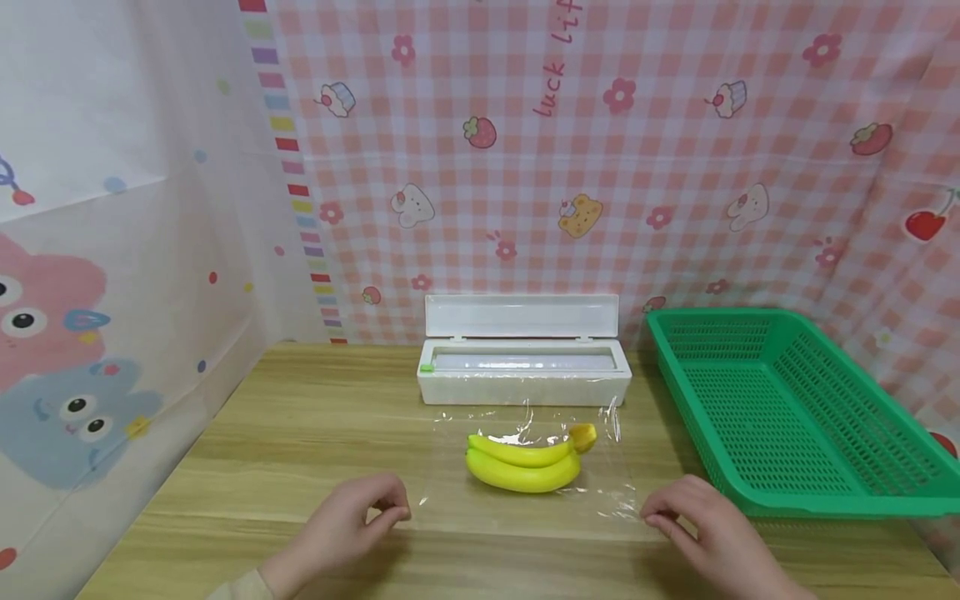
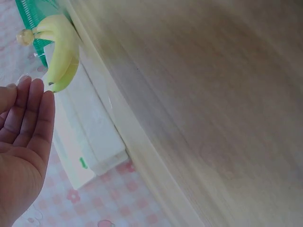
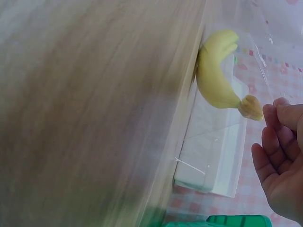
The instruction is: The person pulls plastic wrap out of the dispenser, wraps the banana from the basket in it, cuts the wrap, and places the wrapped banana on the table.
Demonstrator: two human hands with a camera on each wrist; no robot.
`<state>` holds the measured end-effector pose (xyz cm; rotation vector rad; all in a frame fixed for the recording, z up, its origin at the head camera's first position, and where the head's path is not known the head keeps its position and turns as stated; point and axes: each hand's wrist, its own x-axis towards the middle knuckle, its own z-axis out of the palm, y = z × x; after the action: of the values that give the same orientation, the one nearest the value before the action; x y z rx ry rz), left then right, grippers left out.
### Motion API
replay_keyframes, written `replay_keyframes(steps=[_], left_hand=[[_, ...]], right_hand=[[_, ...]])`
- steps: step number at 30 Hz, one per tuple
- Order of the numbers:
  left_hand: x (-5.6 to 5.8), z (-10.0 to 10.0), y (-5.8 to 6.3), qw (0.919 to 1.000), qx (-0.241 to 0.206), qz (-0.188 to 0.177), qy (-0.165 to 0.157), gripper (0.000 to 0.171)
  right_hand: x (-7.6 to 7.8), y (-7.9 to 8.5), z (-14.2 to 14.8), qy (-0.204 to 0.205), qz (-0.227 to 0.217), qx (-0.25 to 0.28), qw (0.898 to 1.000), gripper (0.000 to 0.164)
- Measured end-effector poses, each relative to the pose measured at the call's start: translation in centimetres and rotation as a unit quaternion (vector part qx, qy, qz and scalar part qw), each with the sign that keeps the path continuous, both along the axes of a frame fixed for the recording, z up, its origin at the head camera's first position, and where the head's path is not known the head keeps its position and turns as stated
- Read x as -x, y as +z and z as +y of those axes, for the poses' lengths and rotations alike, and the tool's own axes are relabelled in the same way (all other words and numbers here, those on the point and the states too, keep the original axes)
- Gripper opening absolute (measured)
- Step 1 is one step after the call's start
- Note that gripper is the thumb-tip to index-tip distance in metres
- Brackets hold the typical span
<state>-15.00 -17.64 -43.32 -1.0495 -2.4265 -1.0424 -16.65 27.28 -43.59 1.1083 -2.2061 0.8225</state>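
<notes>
A bunch of yellow bananas (image 1: 525, 467) lies on the wooden table, its brown stem end to the right. Around it spreads a sheet of clear plastic wrap (image 1: 525, 521), reaching from near the white box towards both hands; whether it passes over or under the fruit I cannot tell. At the sheet's near left corner, my left hand (image 1: 352, 521) pinches the wrap between thumb and fingers. Its opposite near corner is pinched by my right hand (image 1: 708, 529). In the right wrist view, thumb and forefinger meet on the film close to the banana stem (image 3: 250, 108).
Behind the bananas stands a white wrap dispenser box (image 1: 525, 390), lid (image 1: 521, 317) raised, with a roll inside. A green plastic basket (image 1: 765, 433) sits on the right, close to my right hand. Patterned cloth (image 1: 480, 183) hangs behind the table.
</notes>
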Motion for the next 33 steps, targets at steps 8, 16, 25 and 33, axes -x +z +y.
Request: replay_keyframes(steps=[8, 16, 25, 33], left_hand=[[0.3, 0.2, 0.4, 0.9994, -0.013, 0.027, 0.016, 0.025], [0.9, 0.4, 0.2, 0.9981, -0.02, 0.041, 0.042, 0.03], [1.3, 0.8, 0.6, 0.9949, -0.028, 0.053, 0.081, 0.033], [1.8, 0.9, 0.7, 0.9937, -0.028, 0.042, 0.1, 0.031]], right_hand=[[0.1, 0.3, 0.0, -0.015, -0.008, 0.004, 1.0, 0.017], [0.2, 0.5, -0.2, -0.034, -0.007, 0.009, 0.999, 0.04], [0.9, 0.8, -0.3, -0.043, 0.021, 0.026, 0.999, 0.019], [1.5, 1.4, -0.6, -0.064, 0.023, 0.023, 0.997, 0.038]])
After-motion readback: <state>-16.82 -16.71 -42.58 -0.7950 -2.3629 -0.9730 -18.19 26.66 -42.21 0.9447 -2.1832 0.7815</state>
